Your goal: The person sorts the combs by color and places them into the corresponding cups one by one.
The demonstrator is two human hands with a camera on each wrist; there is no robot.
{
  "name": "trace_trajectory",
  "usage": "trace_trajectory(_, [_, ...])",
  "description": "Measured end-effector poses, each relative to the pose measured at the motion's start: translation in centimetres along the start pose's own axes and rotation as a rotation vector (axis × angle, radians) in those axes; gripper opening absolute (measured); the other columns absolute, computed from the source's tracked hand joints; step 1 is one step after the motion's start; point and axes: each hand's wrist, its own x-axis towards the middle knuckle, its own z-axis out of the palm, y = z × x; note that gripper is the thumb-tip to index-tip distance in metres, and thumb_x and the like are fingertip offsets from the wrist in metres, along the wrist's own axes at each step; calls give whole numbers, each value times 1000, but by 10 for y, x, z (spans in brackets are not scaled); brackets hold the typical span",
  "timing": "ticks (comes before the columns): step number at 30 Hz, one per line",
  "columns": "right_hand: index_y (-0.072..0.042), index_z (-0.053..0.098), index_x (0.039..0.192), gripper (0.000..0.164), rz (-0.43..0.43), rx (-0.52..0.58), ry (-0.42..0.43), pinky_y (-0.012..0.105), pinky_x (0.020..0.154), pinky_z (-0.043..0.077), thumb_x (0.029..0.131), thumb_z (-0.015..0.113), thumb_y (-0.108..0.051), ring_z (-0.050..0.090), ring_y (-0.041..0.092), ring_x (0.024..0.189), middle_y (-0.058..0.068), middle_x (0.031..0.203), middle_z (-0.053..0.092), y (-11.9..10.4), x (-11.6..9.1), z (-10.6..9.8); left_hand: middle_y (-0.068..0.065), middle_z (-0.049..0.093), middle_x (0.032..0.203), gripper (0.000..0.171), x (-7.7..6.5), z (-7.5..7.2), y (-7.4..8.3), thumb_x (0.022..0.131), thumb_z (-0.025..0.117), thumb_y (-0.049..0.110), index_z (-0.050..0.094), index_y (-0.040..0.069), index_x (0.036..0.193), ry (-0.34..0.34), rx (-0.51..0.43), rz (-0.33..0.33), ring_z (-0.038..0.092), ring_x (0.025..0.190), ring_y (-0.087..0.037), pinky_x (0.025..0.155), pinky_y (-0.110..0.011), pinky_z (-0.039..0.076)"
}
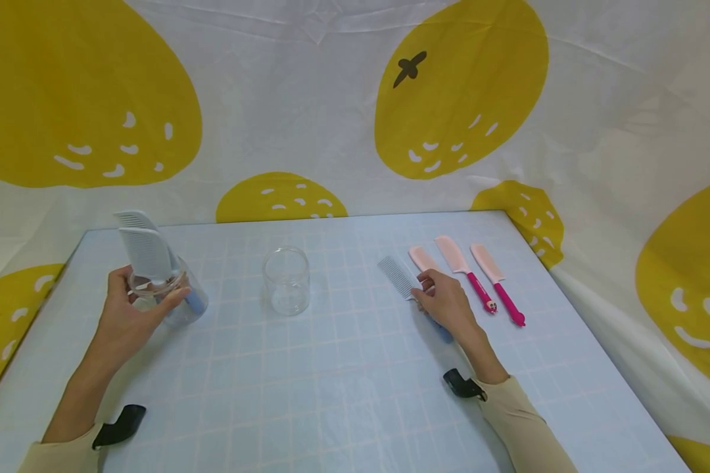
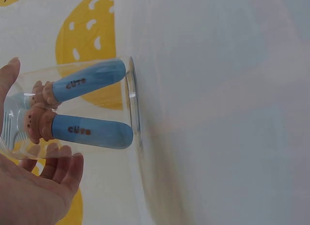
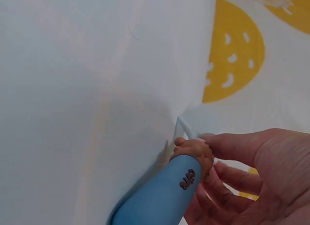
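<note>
At the left of the table my left hand [image 1: 124, 322] grips a transparent glass [image 1: 185, 318] near its rim, thumb on one side and fingers on the other. Two light blue combs stand in it, teeth [image 1: 148, 255] up; their blue handles [image 2: 92, 132] with brown animal figures show through the wall in the left wrist view. Over on the right, my right hand [image 1: 448, 303] pinches another light blue comb [image 1: 399, 277] at the brown figure between teeth and handle. That comb's blue handle [image 3: 157, 193] lies close to the tabletop; whether it touches is unclear.
A second transparent glass [image 1: 286, 282] stands upright in the middle. Beside my right hand lie three pink combs, a left one [image 1: 423, 258], a middle one [image 1: 452, 255] and a right one [image 1: 488, 263]. A lemon-print cloth [image 1: 307, 118] hangs behind the table.
</note>
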Motion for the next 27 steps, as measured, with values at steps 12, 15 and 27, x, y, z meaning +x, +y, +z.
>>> trace_trajectory(12, [-3,67,118,26,-94,-14,51,42,76,61,97,72,-17,69,26,87,13,106,71,-7,-3,-4,-27,24,154,92,-1,0,1,97,72,35,8,2,155,-6,4,5,27,135,-49,105,-71,29])
trace_trajectory(15, [-4,68,117,26,-112,-6,68,43,77,61,97,73,-18,69,26,89,12,106,72,-11,-5,-5,-28,23,155,93,-1,-1,2,98,71,36,7,2,156,-14,6,-9,27,137,-50,107,-74,29])
trace_trajectory(27, [-3,68,116,27,-168,62,82,43,78,61,95,75,-18,70,29,92,13,106,71,-29,-12,-7,-33,16,160,103,1,-6,7,96,72,44,0,5,159,-58,-3,-65,19,143,-56,110,-79,21])
